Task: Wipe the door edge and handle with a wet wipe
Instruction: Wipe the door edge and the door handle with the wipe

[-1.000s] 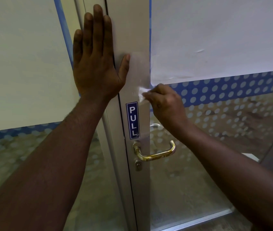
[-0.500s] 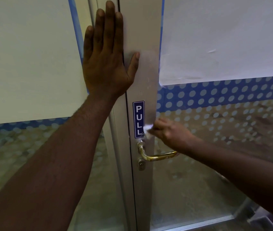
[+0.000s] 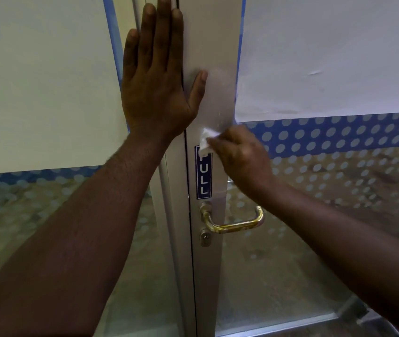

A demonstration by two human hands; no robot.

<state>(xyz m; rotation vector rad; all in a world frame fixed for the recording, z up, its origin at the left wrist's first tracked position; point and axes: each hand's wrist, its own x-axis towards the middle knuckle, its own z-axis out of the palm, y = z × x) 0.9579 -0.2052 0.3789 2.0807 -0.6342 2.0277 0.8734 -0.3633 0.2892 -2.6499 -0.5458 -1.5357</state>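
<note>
Head | left hand (image 3: 155,86) flat on door edge (image 3: 214,98) | right hand (image 3: 239,158) pinching wet wipe (image 3: 205,139)

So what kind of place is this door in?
Probably an office or shop entrance: a metal-framed glass door with a PULL sign, a brass handle, and dotted privacy film on the glass.

Left hand (image 3: 155,88) flat across seam btwn grey metal door edge strip (image 3: 214,57) and the frame to its left. Right hand (image 3: 241,158) pinches crumpled white wet wipe (image 3: 204,139) against strip, over top of blue vertical PULL sticker (image 3: 203,175). Curved brass lever handle (image 3: 233,221) just below sticker, small metal key cylinder (image 3: 205,237) under it.
</note>
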